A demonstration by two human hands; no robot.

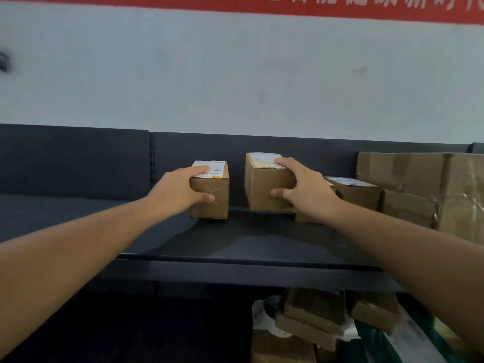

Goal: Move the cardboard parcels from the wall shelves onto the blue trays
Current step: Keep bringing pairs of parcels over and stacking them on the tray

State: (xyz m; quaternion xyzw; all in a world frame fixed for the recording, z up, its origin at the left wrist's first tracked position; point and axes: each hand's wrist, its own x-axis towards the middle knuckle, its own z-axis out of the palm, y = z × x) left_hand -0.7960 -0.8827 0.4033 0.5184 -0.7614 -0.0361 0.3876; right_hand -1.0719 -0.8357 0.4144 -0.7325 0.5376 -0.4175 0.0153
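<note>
A: What is nearest the camera?

B: Two bare forearms reaching up over the front edge of the dark shelf (235,247). Under that edge, on a lower level, lies a loose pile of flat cardboard parcels (314,314).

A: And the hands?

B: The left hand (178,191) is clamped on the small parcel (212,189), fingers over its labelled top, thumb on its front face. The right hand (306,189) grips the taller parcel (267,184) the same way, fingers across the top, thumb pressed to the front.

A: Where do those parcels sit?

B: Side by side near the shelf's middle, toward the back panel, slightly apart. The taller one seems tipped or lifted; I cannot tell which.

A: Further right?

B: A low labelled box (356,192) just beside the right hand, then a large creased carton (424,189) at the shelf's right end. Behind everything, a pale wall (235,74) with a red banner (340,6) along its top.
</note>
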